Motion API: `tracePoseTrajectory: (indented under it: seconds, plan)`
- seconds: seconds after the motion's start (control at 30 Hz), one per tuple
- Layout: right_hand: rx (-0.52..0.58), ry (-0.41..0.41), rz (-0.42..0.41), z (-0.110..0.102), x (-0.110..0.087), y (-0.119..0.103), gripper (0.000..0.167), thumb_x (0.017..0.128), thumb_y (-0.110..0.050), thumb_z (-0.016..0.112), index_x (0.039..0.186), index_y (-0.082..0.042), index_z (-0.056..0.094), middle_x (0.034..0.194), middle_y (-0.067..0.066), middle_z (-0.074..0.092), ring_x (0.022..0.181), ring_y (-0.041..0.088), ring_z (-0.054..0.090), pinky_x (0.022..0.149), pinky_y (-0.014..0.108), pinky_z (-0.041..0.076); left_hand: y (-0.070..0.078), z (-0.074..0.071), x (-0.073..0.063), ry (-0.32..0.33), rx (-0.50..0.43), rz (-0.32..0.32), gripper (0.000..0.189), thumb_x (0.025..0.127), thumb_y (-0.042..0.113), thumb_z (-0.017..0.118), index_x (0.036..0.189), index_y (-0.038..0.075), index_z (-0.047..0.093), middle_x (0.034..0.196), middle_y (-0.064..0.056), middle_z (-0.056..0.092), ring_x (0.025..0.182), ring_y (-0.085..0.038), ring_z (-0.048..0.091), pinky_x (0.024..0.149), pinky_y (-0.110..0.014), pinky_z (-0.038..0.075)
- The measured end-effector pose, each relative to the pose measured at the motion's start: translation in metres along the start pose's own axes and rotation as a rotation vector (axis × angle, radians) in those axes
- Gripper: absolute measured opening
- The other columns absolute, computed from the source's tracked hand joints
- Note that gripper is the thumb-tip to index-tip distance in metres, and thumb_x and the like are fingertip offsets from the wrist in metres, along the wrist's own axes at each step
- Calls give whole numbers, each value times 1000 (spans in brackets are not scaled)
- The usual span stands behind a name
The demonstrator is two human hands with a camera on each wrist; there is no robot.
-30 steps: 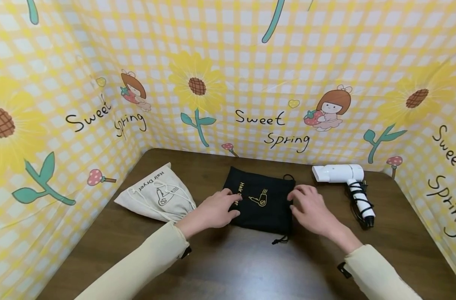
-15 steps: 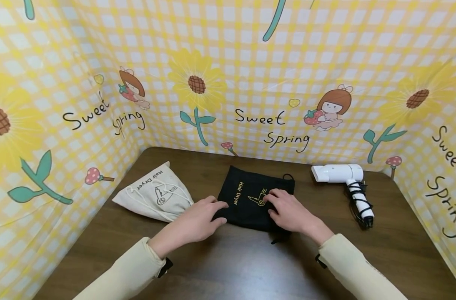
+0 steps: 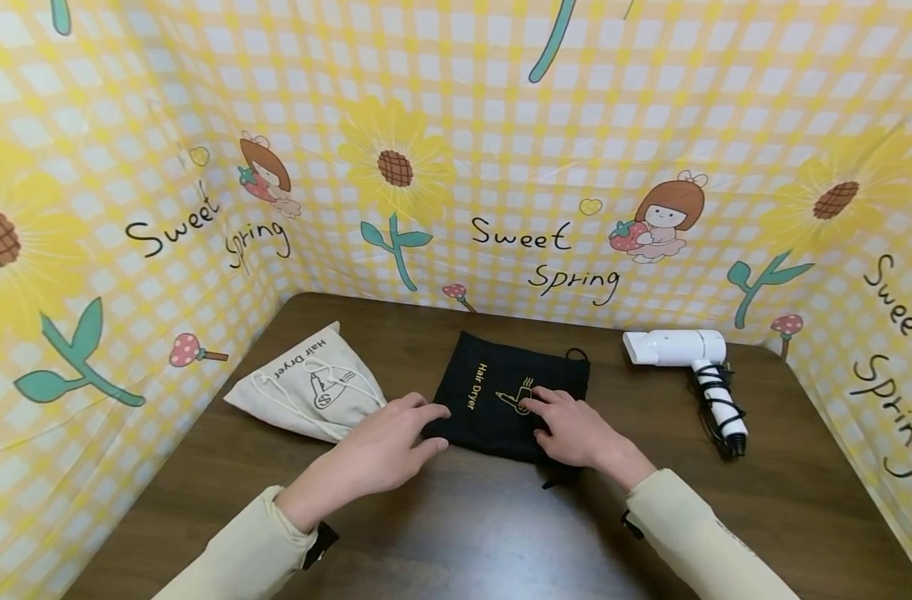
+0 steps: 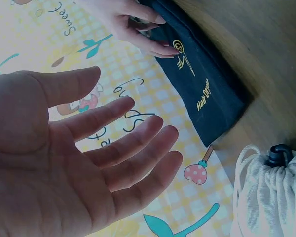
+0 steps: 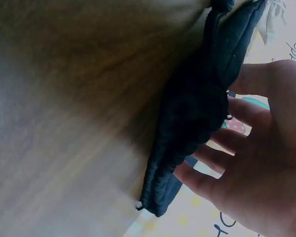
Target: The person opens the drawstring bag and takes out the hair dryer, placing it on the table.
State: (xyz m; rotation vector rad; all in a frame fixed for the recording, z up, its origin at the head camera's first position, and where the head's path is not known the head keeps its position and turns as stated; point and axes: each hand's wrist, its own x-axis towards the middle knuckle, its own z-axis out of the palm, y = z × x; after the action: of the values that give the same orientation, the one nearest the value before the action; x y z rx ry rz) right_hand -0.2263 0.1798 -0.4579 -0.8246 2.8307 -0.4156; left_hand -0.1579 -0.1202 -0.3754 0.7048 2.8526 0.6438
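Note:
A flat black drawstring bag [image 3: 493,375] lies in the middle of the table, printed in gold with "Hair Dryer" and a dryer outline. My right hand [image 3: 576,429] rests on its right part, loosely bent fingers over the printed outline. In the right wrist view, the bag's gathered mouth [image 5: 187,118] shows beside that hand. My left hand [image 3: 384,446] hovers by the bag's left edge, fingers spread and holding nothing, as the left wrist view also shows. Left of it lies a cream drawstring bag [image 3: 298,396] with the same print, partly covered by this hand.
At the back right lies a white hair dryer [image 3: 684,346], its black cord [image 3: 714,400] wound round the handle. A yellow checked cloth [image 3: 441,225] encloses the brown wooden table [image 3: 471,533] at the back and sides.
Both hands have left the black bag's side edges. My right hand has moved left onto the print; my left hand has drawn back left and toward me. The bag has shifted slightly left.

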Motion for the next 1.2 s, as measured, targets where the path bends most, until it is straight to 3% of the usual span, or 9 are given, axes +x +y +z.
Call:
tracePoseTrajectory:
  seconds: [0.33,0.6,0.83,1.2]
  plan:
    - [-29,-3,21,5,1,3,49,102,-17,65,150,-7,58,156,25,46,142,46,44,106,69,40,-2,3,-2,-14,-3,-18,38,102,24,71,136,7,68,126,-11,65,116,-29,64,97,-50,51]
    - [-38,6,70,2,-3,0,47,102,-18,66,147,-6,60,151,26,50,136,47,47,99,70,44,-4,4,-3,-14,-3,-13,36,102,24,72,134,8,69,124,-10,65,116,-29,64,98,-50,51]
    - [-24,53,94,-1,-5,-1,45,102,-17,67,147,-11,62,149,24,51,134,45,48,97,71,44,-4,5,-2,-13,-14,-17,34,102,24,72,133,11,70,120,-7,66,107,-25,65,92,-48,52]
    - [-66,17,122,2,-9,-2,48,100,-18,70,147,-17,63,151,22,52,134,45,49,95,72,44,-3,8,-1,-23,-34,-9,33,102,23,72,132,10,70,122,-9,66,111,-27,64,95,-49,51]
